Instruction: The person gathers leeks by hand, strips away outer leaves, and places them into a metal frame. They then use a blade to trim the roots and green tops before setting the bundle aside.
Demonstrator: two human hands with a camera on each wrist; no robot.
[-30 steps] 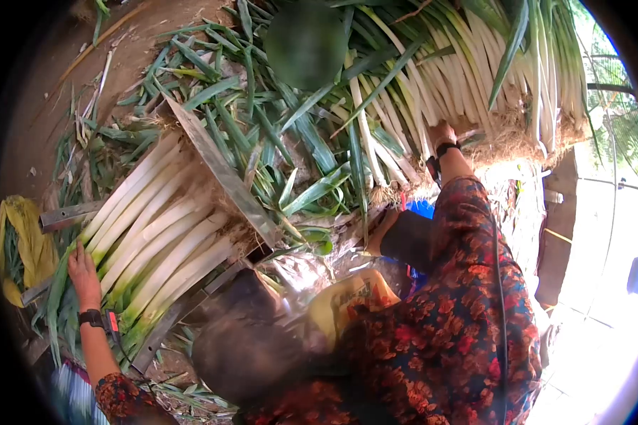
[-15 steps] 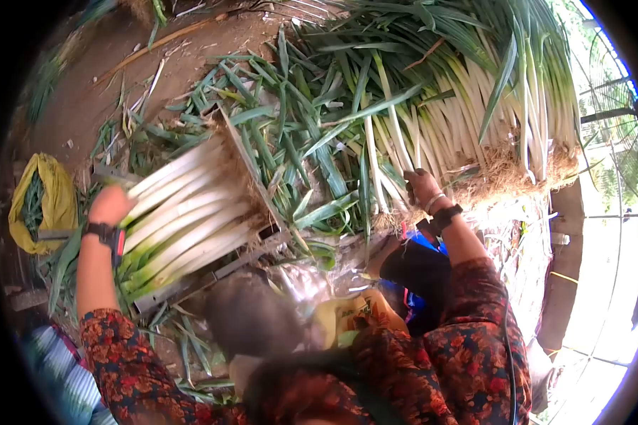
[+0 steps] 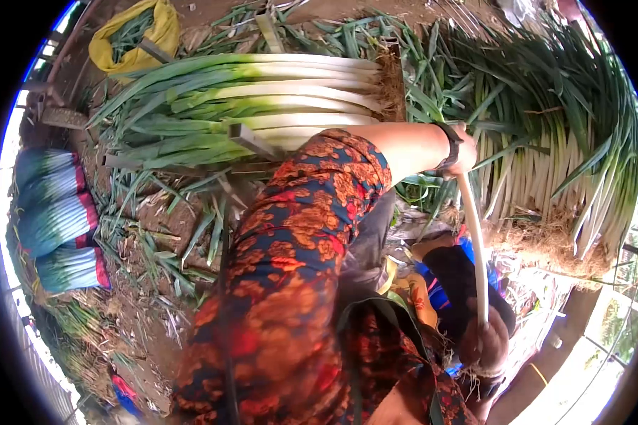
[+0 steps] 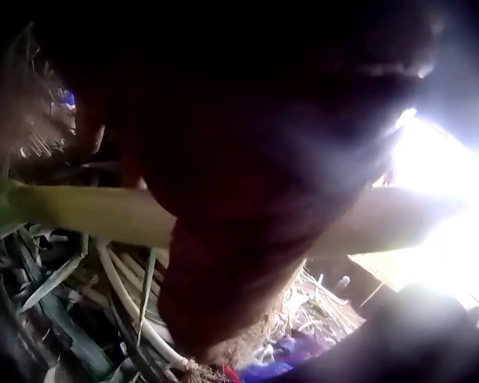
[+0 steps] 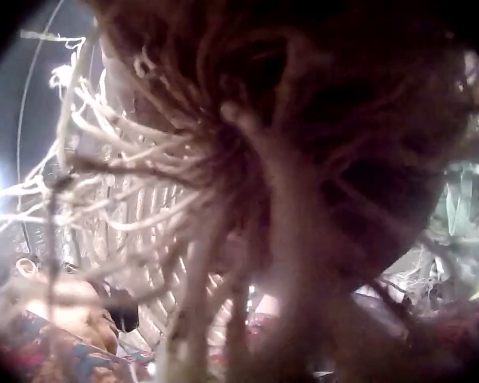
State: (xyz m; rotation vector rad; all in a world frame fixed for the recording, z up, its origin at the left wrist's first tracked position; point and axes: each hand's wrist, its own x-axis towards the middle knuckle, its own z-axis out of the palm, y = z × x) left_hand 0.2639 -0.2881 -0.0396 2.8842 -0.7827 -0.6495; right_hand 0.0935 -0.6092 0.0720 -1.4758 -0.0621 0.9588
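Beside piled leeks (image 3: 542, 173), hands (image 3: 462, 152) (image 3: 485, 345) grasping 1 pale leek (image 3: 474, 244), left higher up, right near its roots (image 5: 291, 207).

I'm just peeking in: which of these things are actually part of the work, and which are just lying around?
Part of the work, it seems:
The long leek, gripped by the left hand and, near its roots, the right hand
The leek pile
The row of leeks in the metal frame

Apparently just lying about:
The yellow sack
The red-ended bundles
The leaf scraps
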